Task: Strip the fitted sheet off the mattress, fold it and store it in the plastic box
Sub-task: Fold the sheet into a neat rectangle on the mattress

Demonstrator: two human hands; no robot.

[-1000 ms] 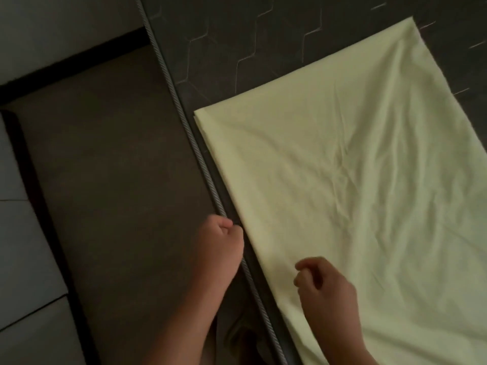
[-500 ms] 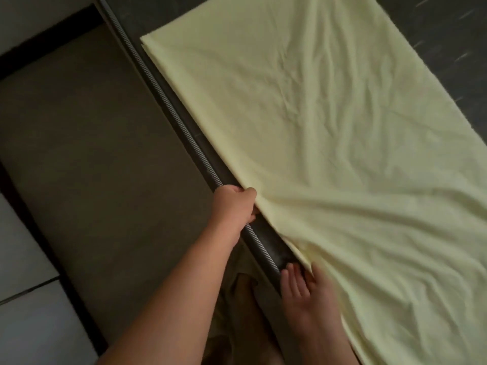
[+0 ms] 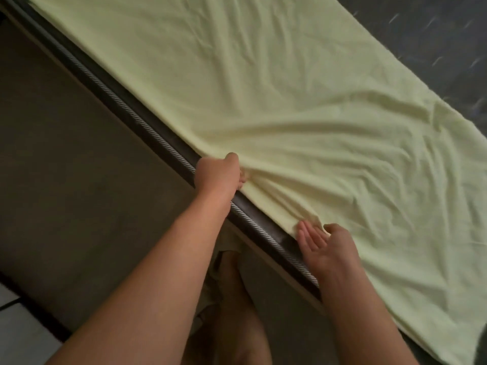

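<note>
A pale yellow fitted sheet (image 3: pixel 276 101) lies folded in a long band across the dark mattress (image 3: pixel 432 35), its near edge along the mattress's piped side. My left hand (image 3: pixel 218 173) is closed on that near edge, bunching the cloth into creases. My right hand (image 3: pixel 324 246) sits a little further along the same edge, palm up, fingers slid beneath the cloth and thumb on top. The plastic box is not in view.
The mattress edge with its striped piping (image 3: pixel 118 101) runs diagonally from top left to bottom right. A brown floor or bed base (image 3: pixel 66 167) lies to the left, pale tiles (image 3: pixel 21 335) at the bottom left. My bare foot (image 3: pixel 234 285) stands below the edge.
My view has shifted along the sheet. My left hand went from a loose fist beside the piping to gripping the sheet's edge. My right hand turned palm up and slid under the edge.
</note>
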